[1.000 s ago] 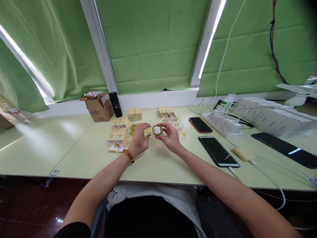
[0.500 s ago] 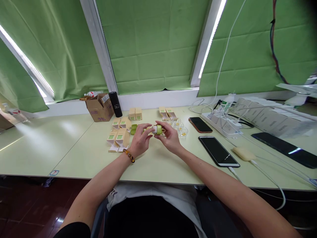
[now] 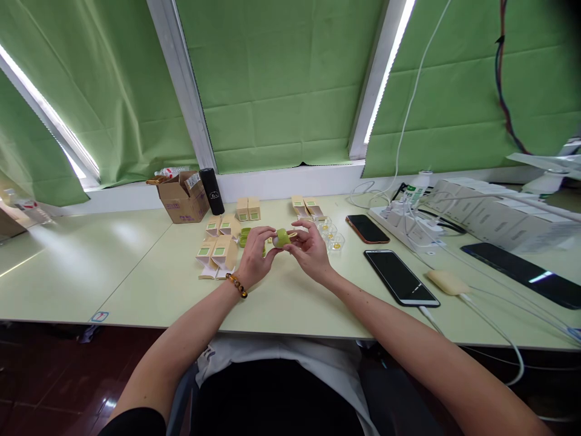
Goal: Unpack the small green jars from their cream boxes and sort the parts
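We held a small green case (image 3: 282, 237) between both hands just above the pale green table (image 3: 136, 266), a little in front of us. Our left hand (image 3: 254, 257) pinched its near end with thumb and forefingers closed on it, and our right hand (image 3: 309, 253) curled round the far end, fingers likewise closed on the case. To the left lay a cluster of small tan cartons (image 3: 218, 248), some with flaps open; just beyond the right hand stood a few clear plastic cups (image 3: 330, 233). Two phones (image 3: 399, 275) lay well to the right. To our judgement, the case wanted a light, even pinch from both sides, kept low over the table so nothing would roll if it slipped, and turned with the fingertips, elbows steady, clear of the cups near the right knuckles.
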### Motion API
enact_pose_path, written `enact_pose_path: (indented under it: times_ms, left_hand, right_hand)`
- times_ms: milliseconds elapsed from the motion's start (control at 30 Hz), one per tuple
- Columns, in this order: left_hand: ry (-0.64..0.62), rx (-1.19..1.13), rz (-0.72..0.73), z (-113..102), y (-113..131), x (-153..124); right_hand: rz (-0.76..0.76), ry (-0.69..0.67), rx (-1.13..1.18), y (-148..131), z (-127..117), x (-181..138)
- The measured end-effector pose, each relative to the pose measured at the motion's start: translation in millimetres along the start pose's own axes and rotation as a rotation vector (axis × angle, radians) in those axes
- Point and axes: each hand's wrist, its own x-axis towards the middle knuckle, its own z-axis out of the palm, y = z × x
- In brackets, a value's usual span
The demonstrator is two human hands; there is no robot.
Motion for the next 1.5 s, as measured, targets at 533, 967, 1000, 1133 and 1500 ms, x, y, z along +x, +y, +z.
enact_pose_path:
  times_ms: [533, 967, 1000, 1133, 1500]
  left_hand:
    - [-0.149, 0.33, 0.113, 1.9, 4.1, -2.2]
    - [-0.208, 0.363, 0.074, 2.6, 5.5, -3.9]
    - [-0.204, 0.36, 0.071, 2.7, 5.1, -4.2]
    - [-0.199, 0.357, 0.088, 3.5, 4.4, -4.2]
    - [-0.191, 0.399, 0.183, 5.4, 3.7, 0.7]
  right_hand:
    - [0.034, -0.152, -0.258, 9.3, -5.1, 2.1]
    - [-0.071, -0.091, -0.418, 8.8, -1.4, -4.2]
    - [-0.074, -0.094, -0.411, 8.7, -1.2, -4.5]
    - [-0.109, -0.113, -0.427, 9.2, -1.2, -5.4]
    - [-0.13, -0.057, -0.539, 8.3, 0.2, -5.0]
